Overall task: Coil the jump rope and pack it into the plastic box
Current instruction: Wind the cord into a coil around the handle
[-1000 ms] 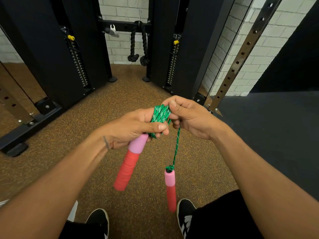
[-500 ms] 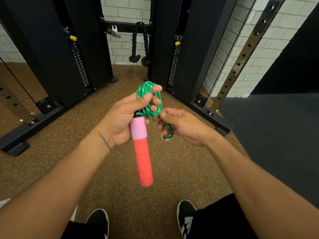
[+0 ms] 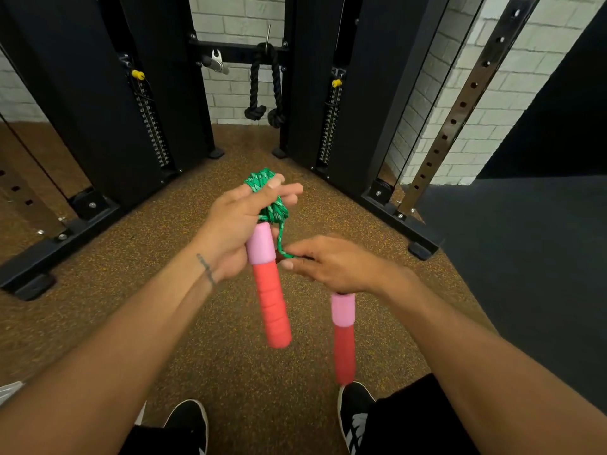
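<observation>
Gripping the green rope bundle (image 3: 267, 198) and the pink top of one red handle (image 3: 269, 287) together, the left hand (image 3: 236, 231) holds them above the brown speckled floor (image 3: 131, 307), that handle pointing down. Just to its right, the right hand (image 3: 331, 264) pinches a short strand running from the bundle, while the second handle (image 3: 343, 336) hangs below its palm. Two black shoes (image 3: 356, 412) show at the bottom edge.

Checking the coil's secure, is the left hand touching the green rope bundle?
Touching. The head view shows the left hand with its fingers closed over the green rope bundle.
</observation>
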